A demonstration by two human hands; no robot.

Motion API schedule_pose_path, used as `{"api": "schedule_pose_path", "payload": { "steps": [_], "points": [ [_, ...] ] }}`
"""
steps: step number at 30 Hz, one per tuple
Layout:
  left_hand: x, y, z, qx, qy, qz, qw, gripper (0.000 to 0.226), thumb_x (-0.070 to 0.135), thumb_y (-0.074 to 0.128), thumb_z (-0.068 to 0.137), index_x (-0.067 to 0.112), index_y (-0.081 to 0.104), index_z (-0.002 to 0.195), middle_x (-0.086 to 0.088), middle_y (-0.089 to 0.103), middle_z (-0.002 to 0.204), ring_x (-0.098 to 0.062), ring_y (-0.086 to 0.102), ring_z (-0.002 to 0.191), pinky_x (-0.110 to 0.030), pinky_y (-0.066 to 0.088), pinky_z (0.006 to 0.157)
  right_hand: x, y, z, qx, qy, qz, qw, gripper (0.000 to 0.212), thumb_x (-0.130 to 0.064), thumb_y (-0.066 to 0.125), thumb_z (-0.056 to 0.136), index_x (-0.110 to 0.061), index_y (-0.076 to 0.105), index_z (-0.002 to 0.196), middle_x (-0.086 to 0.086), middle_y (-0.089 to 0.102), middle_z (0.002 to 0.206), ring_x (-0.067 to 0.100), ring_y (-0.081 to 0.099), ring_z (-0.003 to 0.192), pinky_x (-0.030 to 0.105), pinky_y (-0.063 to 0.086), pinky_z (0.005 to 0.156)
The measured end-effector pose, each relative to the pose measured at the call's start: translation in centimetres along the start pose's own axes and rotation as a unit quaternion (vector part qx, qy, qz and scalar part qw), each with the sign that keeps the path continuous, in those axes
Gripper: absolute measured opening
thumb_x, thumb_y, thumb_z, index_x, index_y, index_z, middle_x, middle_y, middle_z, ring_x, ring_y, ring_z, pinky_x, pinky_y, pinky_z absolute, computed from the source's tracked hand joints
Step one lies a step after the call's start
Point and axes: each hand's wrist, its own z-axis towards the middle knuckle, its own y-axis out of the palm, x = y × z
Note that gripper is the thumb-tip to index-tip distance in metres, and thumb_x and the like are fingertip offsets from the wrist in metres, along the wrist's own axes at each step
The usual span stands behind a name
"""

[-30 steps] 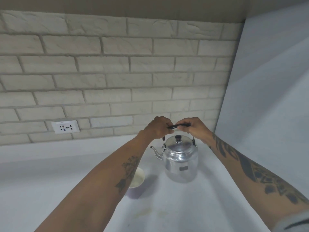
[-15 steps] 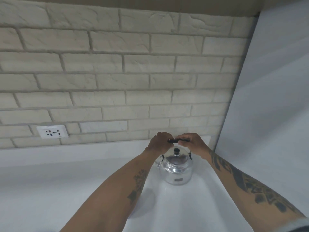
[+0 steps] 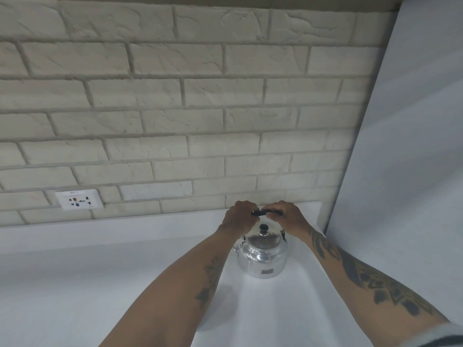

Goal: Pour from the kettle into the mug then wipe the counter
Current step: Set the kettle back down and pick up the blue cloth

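Observation:
A shiny metal kettle [image 3: 262, 256] with a black lid knob stands upright on the white counter [image 3: 75, 284], near the back right corner. Its black handle [image 3: 266, 212] arches over the lid. My left hand [image 3: 239, 217] is closed on the handle's left end and my right hand [image 3: 288, 216] on its right end. The spout on the kettle's left side is mostly hidden behind my left wrist. The mug is not in view; my left forearm covers the spot beside the kettle.
A cream brick wall [image 3: 175, 108] rises behind the counter, with a white power socket [image 3: 79, 199] low on the left. A plain white panel [image 3: 413, 146] closes off the right side close to the kettle.
The camera has tilted up, so the kettle and hands sit lower in the frame and the mug has dropped out of sight behind my left forearm. Both hands keep hold of the handle.

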Motion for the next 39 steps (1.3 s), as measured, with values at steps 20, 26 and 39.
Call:
{"api": "schedule_pose_path", "payload": {
  "steps": [20,26,39],
  "points": [
    [-9.8,-7.6,-17.0,0.131,-0.051,0.115,0.983,0.059,0.029,0.055,0.093,0.020,0.034,0.148,-0.004,0.040,0.151,-0.025,0.036,0.137,-0.040,0.036,0.106,-11.7,9.7,-3.6,-0.049,-0.088,-0.072,0.992,0.050,-0.042,0.055,0.092,-0.032,0.047,0.140,-0.005,0.042,0.150,0.014,0.028,0.143,0.033,0.020,0.119],
    [-16.8,-10.0,-25.2,0.151,-0.144,0.097,0.973,0.058,0.030,0.055,0.093,0.022,0.035,0.146,-0.002,0.038,0.151,-0.025,0.035,0.138,-0.043,0.037,0.104,-19.3,18.5,-7.1,-0.104,-0.148,-0.053,0.982,0.048,-0.041,0.057,0.091,-0.026,0.054,0.136,-0.002,0.050,0.145,0.016,0.039,0.138,0.038,0.029,0.115],
    [-26.4,-8.6,-39.9,0.104,-0.328,0.102,0.933,0.054,0.031,0.057,0.089,0.012,0.040,0.137,-0.008,0.049,0.133,-0.028,0.046,0.122,-0.039,0.041,0.095,-25.8,35.0,-15.4,-0.279,-0.091,-0.101,0.951,0.038,-0.027,0.051,0.094,-0.018,0.056,0.131,0.003,0.048,0.141,0.022,0.041,0.133,0.035,0.035,0.108]
  ]
}}
